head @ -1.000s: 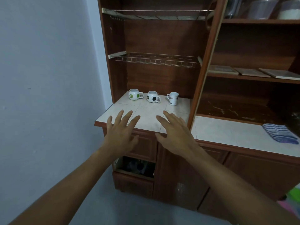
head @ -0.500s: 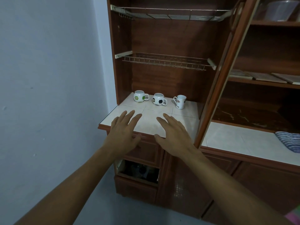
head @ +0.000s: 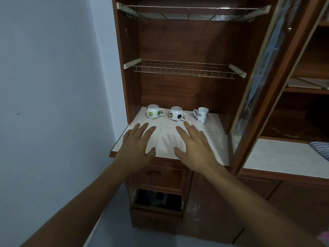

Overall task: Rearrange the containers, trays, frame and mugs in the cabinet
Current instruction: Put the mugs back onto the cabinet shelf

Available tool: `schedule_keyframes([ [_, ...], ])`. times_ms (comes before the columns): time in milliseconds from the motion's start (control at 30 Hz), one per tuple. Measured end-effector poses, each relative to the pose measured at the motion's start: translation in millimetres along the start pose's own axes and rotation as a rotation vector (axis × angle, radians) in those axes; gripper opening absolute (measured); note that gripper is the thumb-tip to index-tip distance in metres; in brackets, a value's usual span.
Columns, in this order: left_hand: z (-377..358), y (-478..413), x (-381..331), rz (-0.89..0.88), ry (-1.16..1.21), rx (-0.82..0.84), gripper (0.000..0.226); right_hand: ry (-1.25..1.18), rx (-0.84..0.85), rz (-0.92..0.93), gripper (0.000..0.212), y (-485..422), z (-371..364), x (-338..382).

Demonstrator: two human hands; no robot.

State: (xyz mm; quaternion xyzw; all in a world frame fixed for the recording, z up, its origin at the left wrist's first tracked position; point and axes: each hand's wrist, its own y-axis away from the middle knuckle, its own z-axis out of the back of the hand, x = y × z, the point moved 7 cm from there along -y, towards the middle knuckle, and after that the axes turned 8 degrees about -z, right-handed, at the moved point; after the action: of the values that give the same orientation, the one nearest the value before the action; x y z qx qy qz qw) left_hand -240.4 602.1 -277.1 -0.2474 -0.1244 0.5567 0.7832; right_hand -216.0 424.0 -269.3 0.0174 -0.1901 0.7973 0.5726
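Head view: left hand (head: 138,148) and right hand (head: 195,146), both with fingers spread flat, holding nothing, above front edge of white tiled table (head: 216,139) in brown wooden cabinet (head: 187,93). Near back edge stand round white mug with green patches (head: 153,111), round white football-pattern mug (head: 176,113), tall white mug with red print (head: 201,114), apart from each other.

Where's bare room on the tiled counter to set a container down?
Bare: the tiles between the right hand and the glass door, and the lower wire rack. Crowded: the back edge, three mugs in a row; the left hand hovers front-left.
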Motion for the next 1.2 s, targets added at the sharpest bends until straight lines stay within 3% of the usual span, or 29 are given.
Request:
schedule_keyframes([
  [667, -91.7, -90.8, 85.3, -0.013, 0.089, 0.016, 0.067, -0.003, 0.091, -0.072, 0.071, -123.3, -75.1, -16.8],
  [933, -131.9, -137.3, 126.9, -0.06, 0.144, 0.048, 0.07, -0.009, 0.082, -0.184, 0.072, -176.4, -102.3, -21.5],
  [1200, -170.5, -178.5, 150.0, -0.075, 0.175, 0.024, 0.07, -0.04, 0.053, -0.181, 0.072, -229.1, -124.9, -39.2],
])
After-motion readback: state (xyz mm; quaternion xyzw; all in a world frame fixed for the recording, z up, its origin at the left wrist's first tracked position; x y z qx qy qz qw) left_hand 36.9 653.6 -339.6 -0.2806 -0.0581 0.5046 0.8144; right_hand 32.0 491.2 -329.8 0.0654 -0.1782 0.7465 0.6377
